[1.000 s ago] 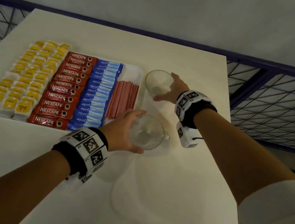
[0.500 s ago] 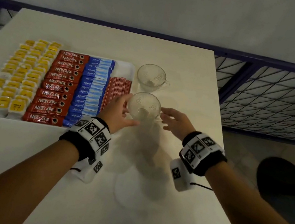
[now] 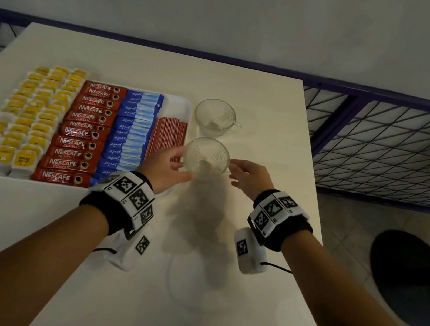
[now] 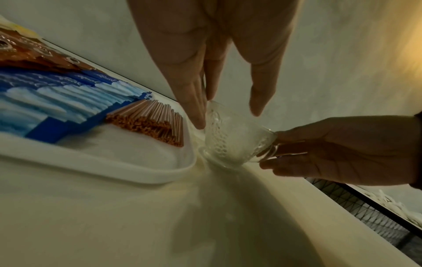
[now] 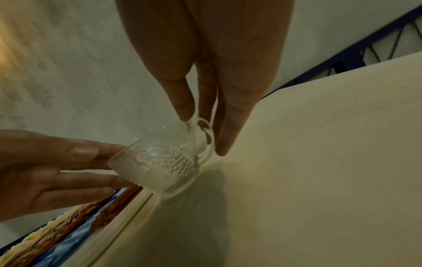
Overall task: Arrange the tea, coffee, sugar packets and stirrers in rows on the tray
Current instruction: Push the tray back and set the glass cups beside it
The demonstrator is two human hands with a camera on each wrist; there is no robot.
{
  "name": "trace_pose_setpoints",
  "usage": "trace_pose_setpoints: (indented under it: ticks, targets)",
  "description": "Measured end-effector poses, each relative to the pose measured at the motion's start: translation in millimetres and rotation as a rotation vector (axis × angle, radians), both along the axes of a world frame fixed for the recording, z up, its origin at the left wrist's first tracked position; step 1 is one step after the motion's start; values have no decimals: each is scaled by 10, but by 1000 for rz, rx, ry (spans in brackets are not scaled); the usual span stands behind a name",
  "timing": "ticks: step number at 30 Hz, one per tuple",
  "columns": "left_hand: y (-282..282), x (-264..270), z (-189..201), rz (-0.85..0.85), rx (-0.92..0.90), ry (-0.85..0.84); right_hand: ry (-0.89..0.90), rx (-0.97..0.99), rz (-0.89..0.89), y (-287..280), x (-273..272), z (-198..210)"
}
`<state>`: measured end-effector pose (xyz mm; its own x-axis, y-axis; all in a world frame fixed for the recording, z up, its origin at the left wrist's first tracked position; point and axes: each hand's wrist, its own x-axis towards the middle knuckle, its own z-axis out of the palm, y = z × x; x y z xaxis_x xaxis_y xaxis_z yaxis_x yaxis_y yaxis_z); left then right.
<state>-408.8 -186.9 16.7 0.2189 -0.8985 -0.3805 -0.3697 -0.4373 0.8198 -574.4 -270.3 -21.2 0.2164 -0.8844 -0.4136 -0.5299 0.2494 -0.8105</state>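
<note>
The white tray holds rows of yellow tea packets, red Nescafe coffee sachets, blue sugar packets and red stirrers. Right of the tray stand two empty glass cups. At the near cup, my left hand touches the left side with straight fingers. My right hand has straight fingers against the cup's handle. The cup stands on the table just off the tray's corner.
The far glass cup stands behind the near one, handle to the right. The table's right edge runs close past the cups, with a blue metal grid railing beyond. A dark round stool stands low right.
My right hand left the far cup and came back to the near cup's handle. The left hand carried the near cup forward to beside the stirrers. Over the last half second, hardly any motion.
</note>
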Motion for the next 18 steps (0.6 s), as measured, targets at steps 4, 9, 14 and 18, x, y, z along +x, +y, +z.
trace_pose_setpoints:
  ticks: [4,9,14,18]
  targets:
    - [-127,107,108,91,40,-63,0,-16,-38,-189,28,127]
    - [-470,187,235,81,90,28,5,11,-17,-450,216,350]
    - [-681,134,189,145,97,112,144,36,122,-633,386,375]
    - [-803,104,110,120,87,121,200,8,149,-699,478,302]
